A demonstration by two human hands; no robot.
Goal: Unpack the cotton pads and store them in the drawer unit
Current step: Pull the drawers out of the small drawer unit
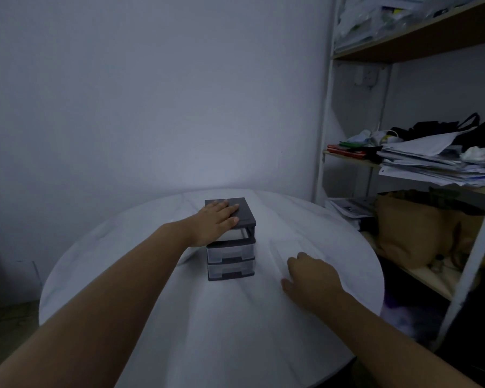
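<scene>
A small drawer unit (231, 256) with a dark grey frame and three clear drawers stands in the middle of the round white table (207, 317). My left hand (217, 219) lies flat on its top, fingers straight, and covers the upper left part. The top drawer looks pale inside. My right hand (310, 277) rests on the table just right of the unit, thumb spread to the left. Its fingers bend down out of sight. A faint pale flat shape (289, 245) lies beyond the knuckles; whether it is the cotton pad pack is unclear in the dim light.
A white metal shelf rack (324, 121) stands close to the table's right side, loaded with stacked papers (437, 163), dark bags and a brown bag (412, 233). A bare wall is behind the table. The room is dim.
</scene>
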